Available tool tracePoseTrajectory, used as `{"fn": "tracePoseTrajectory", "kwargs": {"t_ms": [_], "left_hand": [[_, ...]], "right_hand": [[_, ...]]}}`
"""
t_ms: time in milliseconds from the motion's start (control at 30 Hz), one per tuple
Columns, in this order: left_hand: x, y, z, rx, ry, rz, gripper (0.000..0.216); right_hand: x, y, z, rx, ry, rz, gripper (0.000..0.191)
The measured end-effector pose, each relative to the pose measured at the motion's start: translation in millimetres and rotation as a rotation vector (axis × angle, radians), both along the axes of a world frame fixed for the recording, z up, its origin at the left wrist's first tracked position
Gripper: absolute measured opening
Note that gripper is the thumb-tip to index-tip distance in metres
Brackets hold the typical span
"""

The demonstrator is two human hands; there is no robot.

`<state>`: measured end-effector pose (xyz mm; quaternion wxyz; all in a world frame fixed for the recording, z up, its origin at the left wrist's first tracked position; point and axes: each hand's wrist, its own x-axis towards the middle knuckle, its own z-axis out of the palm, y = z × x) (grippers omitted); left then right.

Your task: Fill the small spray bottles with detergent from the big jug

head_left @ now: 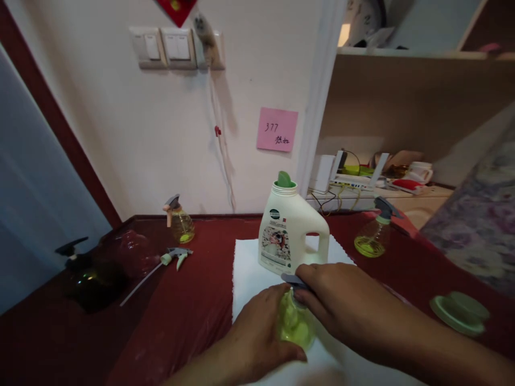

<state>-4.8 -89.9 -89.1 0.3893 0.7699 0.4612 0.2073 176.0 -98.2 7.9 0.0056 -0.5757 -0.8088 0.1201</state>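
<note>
My left hand is wrapped round the clear body of a spray bottle with yellow-green liquid inside. On top, my right hand grips its grey trigger spray head, which the fingers partly cover. The bottle is over a white cloth. Just behind it stands a cream detergent jug with a handle and no cap on its neck; a green spout shows in the mouth.
Other spray bottles stand at the back left and right. A loose spray head with its tube lies left, near a pink clear bottle and a dark pump bottle. A green lid-like object lies right.
</note>
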Motion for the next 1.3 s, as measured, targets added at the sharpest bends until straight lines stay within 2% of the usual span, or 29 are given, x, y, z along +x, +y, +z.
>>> {"fn": "tracePoseTrajectory", "kwargs": {"t_ms": [167,233,333,433,567,667,800,933,1033,1133,1200,1300], "left_hand": [[-6,5,25.7,-0.025,0.072,-0.036,0.067],[-7,6,32.6,-0.023,-0.012,-0.027,0.057],[-3,6,31.4,0.005,-0.262,0.043,0.035],[8,3,17.9,0.005,-0.429,0.132,0.019],[20,3,-2.9,0.005,-0.46,0.299,0.028],[23,6,-8.2,0.029,-0.469,0.365,0.029],[22,6,-1.4,0.017,-0.524,0.355,0.027],[18,3,7.1,0.029,-0.601,0.209,0.032],[17,1,9.2,-0.004,-0.62,0.157,0.028],[21,-1,8.4,-0.056,-0.622,0.218,0.03],[26,0,7.4,-0.037,-0.619,0.317,0.039],[34,3,6.1,0.007,-0.582,0.421,0.035]], "right_hand": [[-8,0,11.8,-0.005,-0.011,-0.014,0.016],[-10,-1,15.6,-0.009,-0.004,-0.019,0.015],[-11,-2,19.6,-0.01,-0.001,-0.022,0.016],[-12,-4,21.9,-0.003,0.001,-0.018,0.017],[-14,-5,25.3,0.001,-0.001,0.005,0.018],[-14,-3,28.1,-0.013,-0.003,0.025,0.02],[-11,0,27.2,-0.017,-0.002,0.054,0.018],[-9,3,24.1,-0.014,-0.005,0.071,0.02],[-9,4,25.2,-0.028,-0.007,0.076,0.021],[-12,3,28.1,-0.05,-0.016,0.063,0.02],[-13,2,29.0,-0.054,-0.024,0.053,0.019],[-14,1,28.0,-0.046,-0.024,0.042,0.019]]}}
